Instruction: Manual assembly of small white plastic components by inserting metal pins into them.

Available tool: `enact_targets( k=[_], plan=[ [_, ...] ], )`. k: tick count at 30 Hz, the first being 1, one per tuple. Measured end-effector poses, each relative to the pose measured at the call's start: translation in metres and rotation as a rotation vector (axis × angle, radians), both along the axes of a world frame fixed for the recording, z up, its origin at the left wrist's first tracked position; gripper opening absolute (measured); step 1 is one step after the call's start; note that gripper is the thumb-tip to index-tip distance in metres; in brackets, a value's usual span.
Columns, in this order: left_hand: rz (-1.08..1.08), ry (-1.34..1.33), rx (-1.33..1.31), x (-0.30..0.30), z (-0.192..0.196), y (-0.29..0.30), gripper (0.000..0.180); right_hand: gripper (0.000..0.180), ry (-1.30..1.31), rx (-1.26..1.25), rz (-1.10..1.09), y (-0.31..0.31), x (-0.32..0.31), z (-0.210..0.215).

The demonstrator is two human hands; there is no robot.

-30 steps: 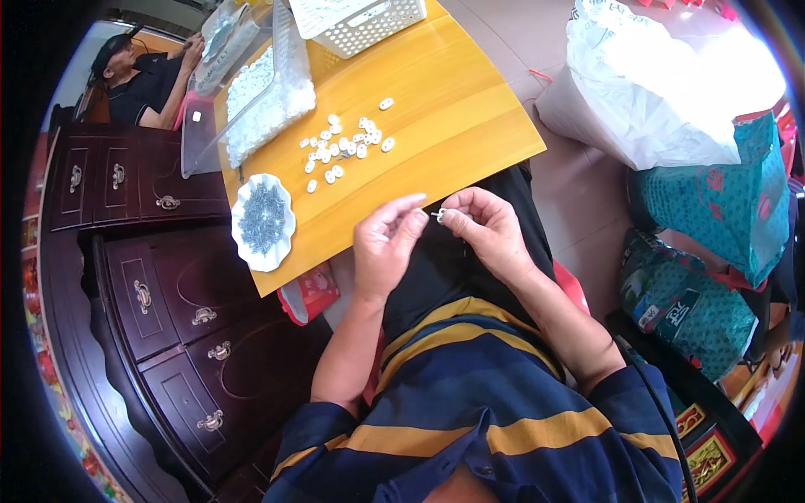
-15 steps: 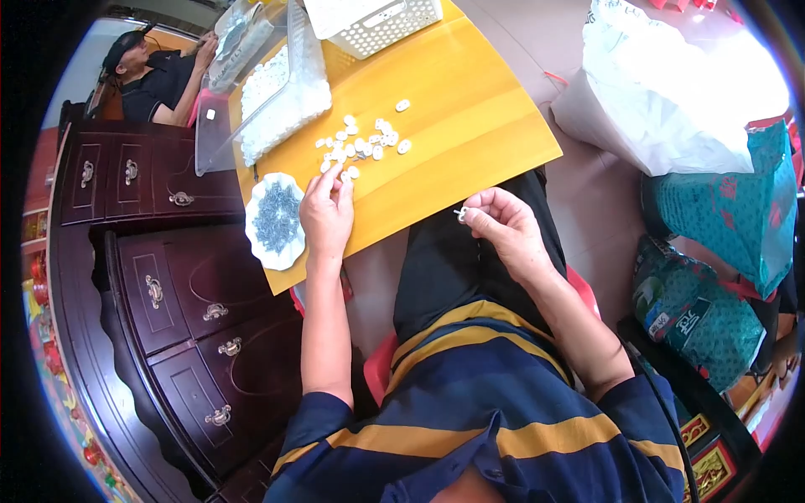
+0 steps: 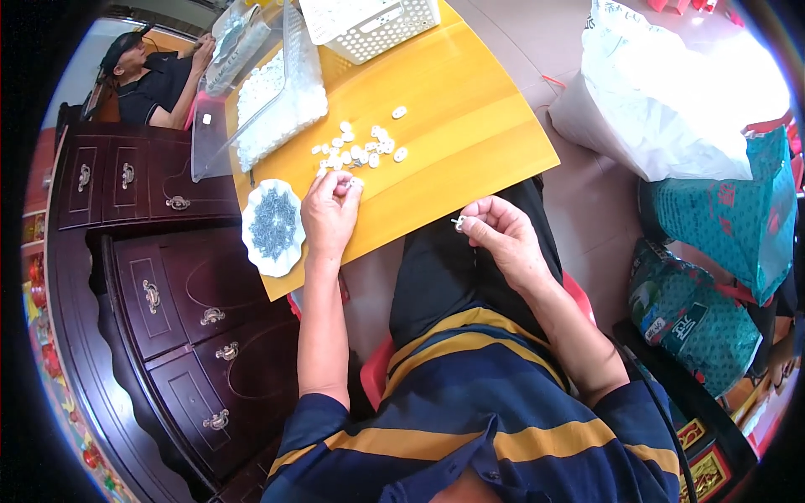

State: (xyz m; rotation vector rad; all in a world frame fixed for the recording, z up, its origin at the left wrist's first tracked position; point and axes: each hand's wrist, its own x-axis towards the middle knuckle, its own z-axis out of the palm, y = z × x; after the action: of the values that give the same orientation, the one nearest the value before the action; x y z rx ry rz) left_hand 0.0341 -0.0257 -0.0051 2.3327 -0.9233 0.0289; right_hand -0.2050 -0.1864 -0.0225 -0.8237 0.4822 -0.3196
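My left hand rests on the yellow table, its fingertips pinching a small white piece at the near edge of a scatter of white pieces. Beside it to the left lies a white scalloped dish full of small grey metal parts. My right hand hovers over my lap just off the table's front edge, thumb and forefinger closed on a tiny white and metal piece.
A clear plastic tray of white pieces and a white basket sit at the table's far side. Another person sits at the far left. Dark wooden drawers stand left; a white sack and teal bags lie right.
My left hand left my right hand, reached out to the scatter of white pieces and drew back a little, pinching one. My right hand stayed over my lap with its small piece.
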Motion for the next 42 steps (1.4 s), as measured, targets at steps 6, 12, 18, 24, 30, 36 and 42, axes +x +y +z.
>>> enact_targets(
  k=[6, 12, 18, 24, 30, 36, 42],
  plan=[
    [-0.069, -0.005, -0.096, -0.018, 0.002, -0.006, 0.010, 0.009, 0.029, -0.015, -0.004, 0.001, 0.000, 0.001],
    [-0.109, 0.346, -0.420, -0.035, -0.010, -0.011, 0.010, 0.010, -0.006, 0.011, -0.010, -0.001, -0.001, 0.001],
    [-0.160, 0.873, -0.648, -0.067, 0.009, -0.022, 0.026, 0.010, -0.008, 0.025, -0.004, -0.003, 0.001, 0.000],
    [-0.227, 0.979, -0.514, -0.089, 0.006, -0.027, 0.025, 0.011, 0.036, 0.026, -0.010, -0.005, -0.002, -0.001],
    [-0.274, 1.026, -0.492, -0.096, 0.007, -0.029, 0.023, 0.011, 0.056, 0.036, 0.004, -0.006, -0.002, -0.001],
    [-0.311, 0.938, -0.486, -0.098, 0.010, -0.029, 0.026, 0.011, 0.034, 0.053, -0.008, -0.005, -0.003, -0.002],
    [-0.327, 0.908, -0.482, -0.099, 0.009, -0.027, 0.030, 0.011, 0.047, 0.042, -0.018, -0.006, -0.002, -0.002]
  ],
)
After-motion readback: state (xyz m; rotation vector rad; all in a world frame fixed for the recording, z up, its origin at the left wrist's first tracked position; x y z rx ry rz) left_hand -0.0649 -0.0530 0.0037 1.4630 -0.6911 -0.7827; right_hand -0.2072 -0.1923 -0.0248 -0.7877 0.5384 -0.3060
